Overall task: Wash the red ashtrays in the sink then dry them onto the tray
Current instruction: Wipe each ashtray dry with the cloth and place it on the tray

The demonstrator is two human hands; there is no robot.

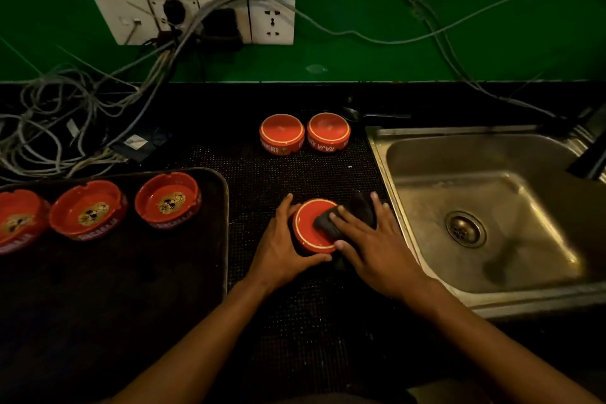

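Left hand [282, 241] grips an upturned red ashtray [310, 229] beside the sink [426, 272]; right hand [370, 239] presses a dark cloth [328, 223] flat-fingered. Tray [196, 272] ashtrays read "SINGARAJA".

Leftmost ashtray [16, 220] on tray [210, 272] cut by left edge. Upturned ashtray [310, 223] partly covered by dark cloth [347, 216]. Faucet [590, 154] cropped at right edge.
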